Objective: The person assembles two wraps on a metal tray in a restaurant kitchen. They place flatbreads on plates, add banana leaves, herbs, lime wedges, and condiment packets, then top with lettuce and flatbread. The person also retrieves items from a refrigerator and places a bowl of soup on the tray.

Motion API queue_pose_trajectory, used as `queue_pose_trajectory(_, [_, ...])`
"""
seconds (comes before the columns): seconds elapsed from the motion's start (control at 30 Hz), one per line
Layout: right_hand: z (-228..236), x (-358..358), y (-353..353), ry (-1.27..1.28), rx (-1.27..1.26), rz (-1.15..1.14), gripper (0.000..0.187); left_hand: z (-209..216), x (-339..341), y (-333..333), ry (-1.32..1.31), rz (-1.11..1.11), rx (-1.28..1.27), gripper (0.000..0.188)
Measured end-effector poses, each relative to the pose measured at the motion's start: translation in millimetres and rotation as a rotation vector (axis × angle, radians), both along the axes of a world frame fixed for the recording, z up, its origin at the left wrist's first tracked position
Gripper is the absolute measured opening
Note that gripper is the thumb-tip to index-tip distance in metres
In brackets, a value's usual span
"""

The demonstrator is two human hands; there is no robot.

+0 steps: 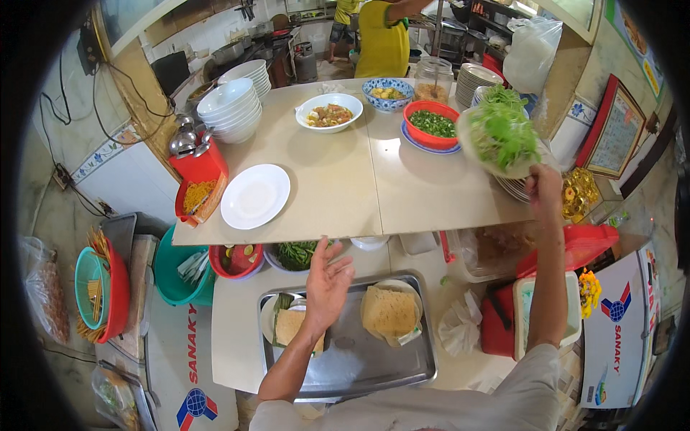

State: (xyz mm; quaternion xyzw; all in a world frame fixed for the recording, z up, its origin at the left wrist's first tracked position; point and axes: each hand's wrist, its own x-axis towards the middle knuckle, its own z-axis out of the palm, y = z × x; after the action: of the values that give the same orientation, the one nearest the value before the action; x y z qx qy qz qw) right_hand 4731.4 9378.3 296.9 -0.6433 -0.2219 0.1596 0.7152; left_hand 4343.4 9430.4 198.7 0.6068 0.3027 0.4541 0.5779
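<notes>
My right hand [545, 188] reaches to the far right of the upper counter, its fingers closed on the rim of a plate heaped with leafy greens [507, 133]. The plate tilts above a stack of plates [514, 188]. My left hand [329, 284] is raised over the lower counter with its fingers apart and nothing in it. Beneath that hand, a plate bearing a tan square block [290, 327] and a green leaf rests on a metal tray [352, 366]. A second tan square block [389, 313] lies on a plate on the tray's right side.
On the upper counter [330, 172] are a white plate [256, 196], a bowl of food [329, 113], a red bowl of chopped greens [431, 123] and stacked bowls [231, 111]. A red cooler [497, 320] stands right of the tray. Someone in a yellow shirt [382, 39] is beyond the counter.
</notes>
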Motion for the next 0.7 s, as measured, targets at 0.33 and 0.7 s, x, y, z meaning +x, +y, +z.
queue_pose_trajectory(0.33, [-80,-169,-50,0.321,-0.016,0.604,0.010,3,7,-45,-0.445,-0.156,-0.457,0.048])
queue_pose_trajectory(0.7, [-118,-215,-67,0.241,-0.126,1.065,0.018,-23,-35,-105,-0.568,0.254,-0.481,0.041])
